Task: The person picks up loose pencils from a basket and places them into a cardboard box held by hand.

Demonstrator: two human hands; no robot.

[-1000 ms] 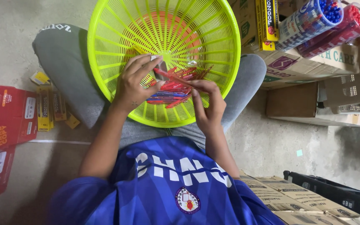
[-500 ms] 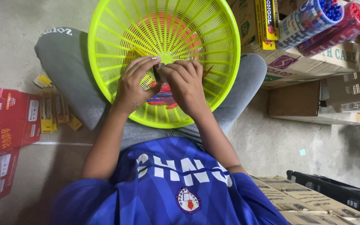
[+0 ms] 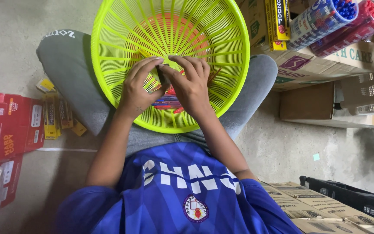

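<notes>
Small dark item (image 3: 162, 74) pinched between fingertips of left hand (image 3: 138, 89) and right hand (image 3: 190, 84), inside yellow basket (image 3: 234, 52) on lap. Pens (image 3: 166, 100) below hands in basket. Red packs (image 3: 5, 130) on floor left; pen tubs (image 3: 338, 21) upper right.

Flat red cartons (image 3: 5, 130) lie on the floor at left beside small yellow boxes (image 3: 57, 117). Brown cardboard boxes (image 3: 325, 65) stack at upper right; more brown cartons (image 3: 308, 208) sit lower right.
</notes>
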